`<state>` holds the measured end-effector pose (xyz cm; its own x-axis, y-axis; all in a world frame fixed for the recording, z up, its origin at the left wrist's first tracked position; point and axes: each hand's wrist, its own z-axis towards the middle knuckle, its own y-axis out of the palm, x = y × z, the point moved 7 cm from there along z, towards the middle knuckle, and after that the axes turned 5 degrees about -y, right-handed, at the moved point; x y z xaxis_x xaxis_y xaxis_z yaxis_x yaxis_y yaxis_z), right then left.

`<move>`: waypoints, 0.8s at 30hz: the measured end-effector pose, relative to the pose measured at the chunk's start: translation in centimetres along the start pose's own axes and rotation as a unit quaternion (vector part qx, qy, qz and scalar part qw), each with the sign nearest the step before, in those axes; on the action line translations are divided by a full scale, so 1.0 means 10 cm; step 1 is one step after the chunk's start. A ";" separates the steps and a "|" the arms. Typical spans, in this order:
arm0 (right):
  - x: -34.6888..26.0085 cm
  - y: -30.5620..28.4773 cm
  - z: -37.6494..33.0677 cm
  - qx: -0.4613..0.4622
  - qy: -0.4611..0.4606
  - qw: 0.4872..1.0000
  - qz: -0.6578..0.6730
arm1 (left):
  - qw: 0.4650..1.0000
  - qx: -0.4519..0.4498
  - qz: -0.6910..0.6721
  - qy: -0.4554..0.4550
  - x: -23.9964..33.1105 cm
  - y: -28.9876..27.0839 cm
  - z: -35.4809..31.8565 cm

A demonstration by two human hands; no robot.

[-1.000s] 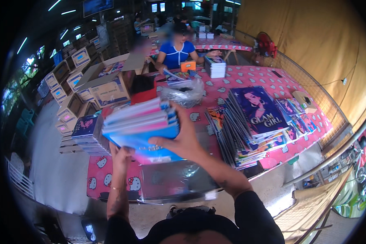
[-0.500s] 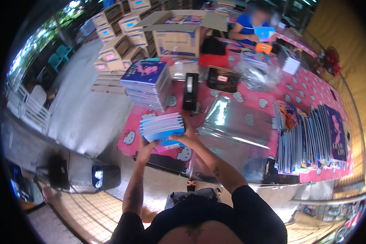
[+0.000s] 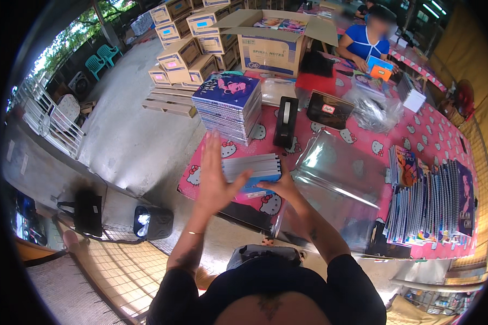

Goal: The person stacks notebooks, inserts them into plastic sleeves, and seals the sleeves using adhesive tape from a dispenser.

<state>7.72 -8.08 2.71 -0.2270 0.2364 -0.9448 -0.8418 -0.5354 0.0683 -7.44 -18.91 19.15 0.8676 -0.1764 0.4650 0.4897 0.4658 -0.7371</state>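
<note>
A small stack of notebooks, with white page edges and a blue cover, sits near the table's front left edge. My right hand grips its right end, thumb across the front. My left hand is raised at the stack's left side, flat with fingers stretched out and thumb apart; whether its palm touches the stack I cannot tell. Just behind stands a tall pile of spiral notebooks with a purple cover on top. Clear plastic sheets lie to the right of my right hand.
A black tape dispenser and a dark box stand behind the sheets. Crumpled plastic lies beyond. At right is a row of spiral notebooks. An open carton is at the back; a co-worker sits across, holding something blue and orange.
My left hand has let go of the stack and opened out flat, rising at its left side. My right hand stays on the stack's right end. The whole view has shifted.
</note>
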 end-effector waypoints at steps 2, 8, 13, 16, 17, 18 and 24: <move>0.01 -0.02 0.02 0.002 -0.011 1.000 0.011 | 0.983 0.046 0.152 0.088 0.47 0.23 0.04; 0.05 -0.02 -0.05 -0.009 -0.012 0.998 0.065 | 0.963 -0.190 0.159 0.110 0.21 0.74 -0.01; -0.06 -0.03 0.04 -0.008 -0.012 0.999 0.045 | 0.952 -0.206 0.217 0.058 0.04 0.65 0.21; -0.28 -0.08 0.03 -0.017 -0.039 0.999 0.008 | 0.962 -0.199 0.164 0.088 0.02 0.71 0.34; -0.39 -0.17 0.02 -0.021 -0.056 0.998 -0.007 | 0.966 -0.154 0.164 0.129 0.14 0.65 0.34; -0.62 -0.31 -0.01 0.008 -0.095 0.994 -0.059 | 0.967 -0.113 0.163 0.163 0.26 0.58 0.30; -0.36 -1.45 -1.18 0.153 0.111 0.976 0.104 | 0.911 -0.166 -0.320 -0.200 0.26 1.11 0.20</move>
<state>26.53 -10.72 1.29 -0.3260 -0.0517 -0.9440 -0.9035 -0.2769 0.3272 0.13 -12.45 13.13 0.3278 0.0412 0.9438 0.9407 0.0784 -0.3302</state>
